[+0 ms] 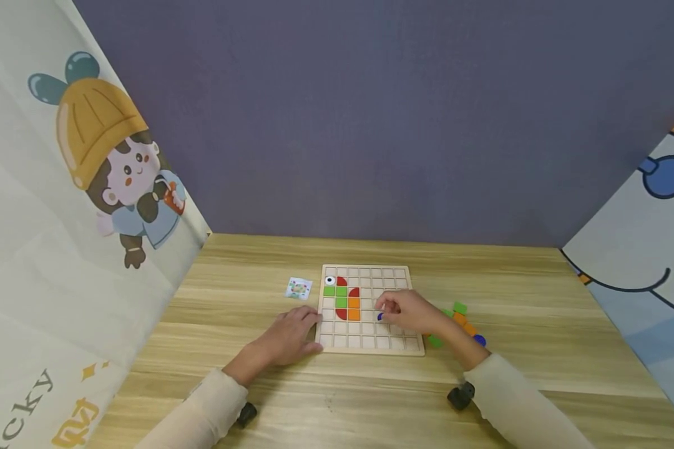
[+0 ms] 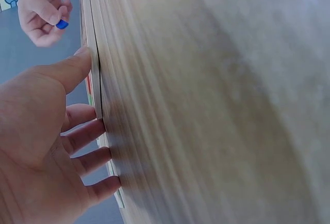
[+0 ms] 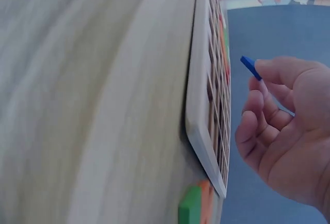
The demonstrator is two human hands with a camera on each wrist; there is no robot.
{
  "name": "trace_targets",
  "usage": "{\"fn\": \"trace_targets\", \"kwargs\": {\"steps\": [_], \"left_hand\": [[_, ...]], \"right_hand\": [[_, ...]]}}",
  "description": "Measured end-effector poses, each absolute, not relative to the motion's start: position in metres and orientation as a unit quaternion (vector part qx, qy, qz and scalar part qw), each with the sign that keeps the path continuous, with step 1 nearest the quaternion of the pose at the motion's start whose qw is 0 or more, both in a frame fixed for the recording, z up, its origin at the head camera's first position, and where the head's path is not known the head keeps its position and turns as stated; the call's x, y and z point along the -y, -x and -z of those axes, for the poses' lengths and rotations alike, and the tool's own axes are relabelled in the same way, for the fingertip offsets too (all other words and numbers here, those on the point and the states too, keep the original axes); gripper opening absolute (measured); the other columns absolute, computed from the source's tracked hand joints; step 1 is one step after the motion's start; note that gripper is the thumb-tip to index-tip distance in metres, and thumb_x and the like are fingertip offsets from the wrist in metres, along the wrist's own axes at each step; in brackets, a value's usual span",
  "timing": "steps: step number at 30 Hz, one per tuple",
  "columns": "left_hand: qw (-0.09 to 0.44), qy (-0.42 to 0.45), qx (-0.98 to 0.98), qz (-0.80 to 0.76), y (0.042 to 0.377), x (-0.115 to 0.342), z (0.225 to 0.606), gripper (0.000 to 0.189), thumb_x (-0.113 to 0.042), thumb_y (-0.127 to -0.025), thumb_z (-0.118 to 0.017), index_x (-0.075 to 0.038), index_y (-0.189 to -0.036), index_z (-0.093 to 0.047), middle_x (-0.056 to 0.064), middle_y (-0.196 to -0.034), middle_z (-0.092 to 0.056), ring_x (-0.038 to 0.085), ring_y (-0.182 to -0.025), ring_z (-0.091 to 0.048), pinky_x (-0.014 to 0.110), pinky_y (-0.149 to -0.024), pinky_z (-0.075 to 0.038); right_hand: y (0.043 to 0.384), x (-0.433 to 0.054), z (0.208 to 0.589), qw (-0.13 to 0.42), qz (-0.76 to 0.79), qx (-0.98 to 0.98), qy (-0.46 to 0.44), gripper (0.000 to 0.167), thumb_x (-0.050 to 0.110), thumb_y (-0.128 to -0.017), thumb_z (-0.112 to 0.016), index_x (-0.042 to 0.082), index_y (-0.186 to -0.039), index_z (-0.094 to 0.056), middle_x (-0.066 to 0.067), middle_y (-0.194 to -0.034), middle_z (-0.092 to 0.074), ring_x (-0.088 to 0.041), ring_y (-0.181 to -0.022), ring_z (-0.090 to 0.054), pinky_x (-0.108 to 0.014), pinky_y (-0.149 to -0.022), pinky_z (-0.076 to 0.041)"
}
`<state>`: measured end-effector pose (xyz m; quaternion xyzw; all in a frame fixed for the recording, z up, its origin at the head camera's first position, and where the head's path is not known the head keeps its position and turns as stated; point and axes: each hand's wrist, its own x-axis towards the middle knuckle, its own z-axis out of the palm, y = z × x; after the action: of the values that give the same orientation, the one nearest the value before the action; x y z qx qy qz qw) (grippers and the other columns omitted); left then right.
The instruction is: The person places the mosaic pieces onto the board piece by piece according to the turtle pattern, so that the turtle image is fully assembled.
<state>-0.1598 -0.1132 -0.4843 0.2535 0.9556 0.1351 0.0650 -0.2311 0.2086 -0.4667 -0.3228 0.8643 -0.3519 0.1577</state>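
A light wooden grid board (image 1: pixel 371 342) lies on the table, with red, green and orange tiles (image 1: pixel 341 297) and one eye tile (image 1: pixel 329 280) set in its left half. My right hand (image 1: pixel 407 310) pinches a small blue tile (image 3: pixel 250 67) between thumb and fingertip, raised over the board's right half. At the board's left edge rests my left hand (image 1: pixel 292 337), fingers extended; in the left wrist view its fingertips (image 2: pixel 105 154) and thumb meet the board's side.
Several loose green, orange and blue tiles (image 1: pixel 460 318) lie right of the board, partly behind the right forearm. A small printed pattern card (image 1: pixel 299 288) sits to its left. A dark wall (image 1: pixel 337 125) rises behind the wooden table (image 1: pixel 247 262).
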Motion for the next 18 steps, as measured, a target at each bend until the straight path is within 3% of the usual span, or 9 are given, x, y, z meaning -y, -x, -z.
{"fn": "trace_targets", "kwargs": {"steps": [3, 7, 16, 18], "left_hand": [[0.064, -0.254, -0.956, -0.134, 0.161, 0.113, 0.486, 0.064, -0.042, -0.095, -0.07, -0.002, -0.143, -0.054, 0.017, -0.147, -0.052, 0.037, -0.138, -0.048, 0.059, -0.11, -0.044], [0.068, -0.252, -0.956, -0.135, 0.161, 0.113, 0.486, 0.064, -0.042, -0.095, -0.07, -0.003, -0.143, -0.053, 0.017, -0.148, -0.051, 0.037, -0.138, -0.048, 0.059, -0.11, -0.043], [0.068, -0.253, -0.956, -0.135, 0.159, 0.112, 0.484, 0.063, -0.041, -0.095, -0.07, -0.002, -0.142, -0.054, 0.018, -0.147, -0.051, 0.038, -0.137, -0.048, 0.06, -0.109, -0.044], [0.07, -0.252, -0.956, -0.135, 0.159, 0.112, 0.483, 0.063, -0.041, -0.096, -0.07, -0.002, -0.143, -0.053, 0.017, -0.147, -0.051, 0.038, -0.138, -0.048, 0.06, -0.109, -0.044]], "right_hand": [[0.231, -0.2, 0.47, 0.154, 0.335, -0.865, 0.341, 0.02, 0.009, -0.101, -0.059, 0.01, -0.116, -0.072, 0.007, -0.079, -0.059, -0.003, -0.065, -0.043, -0.022, -0.067, -0.046], [0.229, -0.191, 0.472, 0.159, 0.333, -0.862, 0.347, 0.02, 0.008, -0.1, -0.057, 0.012, -0.111, -0.073, 0.005, -0.08, -0.062, -0.004, -0.063, -0.042, -0.021, -0.064, -0.043], [0.223, -0.171, 0.475, 0.159, 0.345, -0.866, 0.325, 0.001, 0.015, -0.094, -0.07, 0.014, -0.095, -0.07, 0.009, -0.085, -0.07, -0.004, -0.077, -0.06, -0.021, -0.07, -0.053], [0.221, -0.166, 0.476, 0.154, 0.338, -0.87, 0.323, 0.003, 0.015, -0.093, -0.072, 0.015, -0.091, -0.069, 0.01, -0.083, -0.069, -0.003, -0.076, -0.061, -0.021, -0.07, -0.053]]}}
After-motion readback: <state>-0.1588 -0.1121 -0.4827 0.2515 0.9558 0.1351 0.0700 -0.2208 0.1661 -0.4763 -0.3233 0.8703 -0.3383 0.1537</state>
